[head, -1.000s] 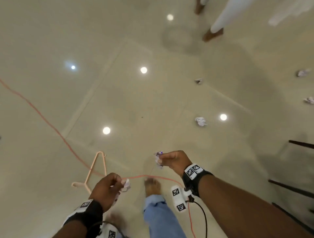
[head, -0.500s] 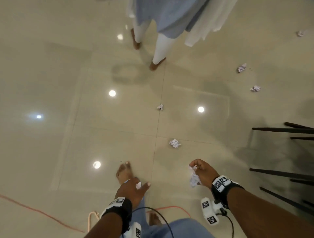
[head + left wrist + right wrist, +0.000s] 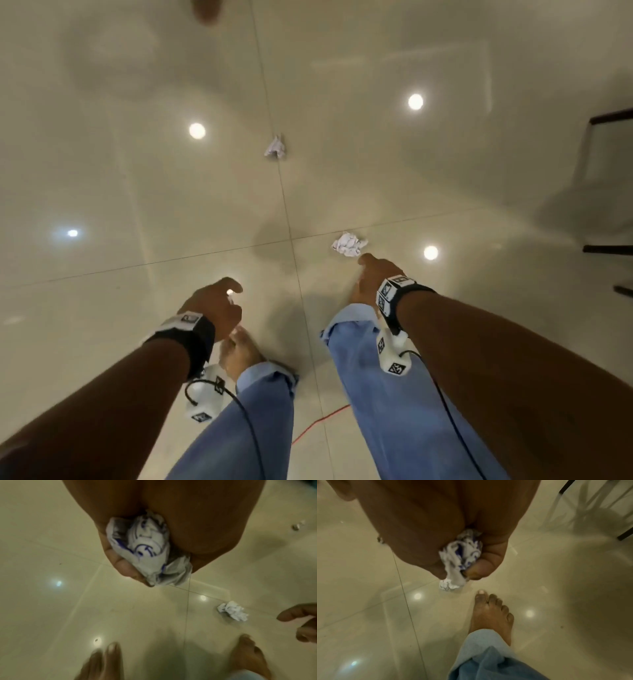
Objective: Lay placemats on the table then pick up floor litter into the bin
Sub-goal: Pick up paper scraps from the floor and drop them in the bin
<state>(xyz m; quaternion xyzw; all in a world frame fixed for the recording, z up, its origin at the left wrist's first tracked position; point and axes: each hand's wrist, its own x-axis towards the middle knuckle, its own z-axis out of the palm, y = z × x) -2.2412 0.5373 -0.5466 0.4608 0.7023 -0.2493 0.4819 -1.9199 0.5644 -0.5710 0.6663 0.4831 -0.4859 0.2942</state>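
Observation:
My left hand (image 3: pixel 226 298) hangs over the tiled floor and grips a crumpled paper wad with blue print (image 3: pixel 145 550). My right hand (image 3: pixel 370 270) grips another blue-printed paper wad (image 3: pixel 462 554), which its fingers hide in the head view. A white crumpled paper ball (image 3: pixel 348 244) lies on the floor just beyond the right hand's fingertips, near my right foot (image 3: pixel 491 614). It also shows in the left wrist view, paper ball (image 3: pixel 231 610). A second paper ball (image 3: pixel 275 148) lies farther ahead on a tile joint.
Dark chair legs (image 3: pixel 609 250) stand at the right edge. An orange cable (image 3: pixel 320 423) runs on the floor between my legs. Another person's foot (image 3: pixel 205 12) shows at the top edge. A small piece of litter (image 3: pixel 298 525) lies farther off.
I have stepped forward and the view has tipped down. The nearer floor paper now lies right by my right hand. Both hands still hold their paper wads.

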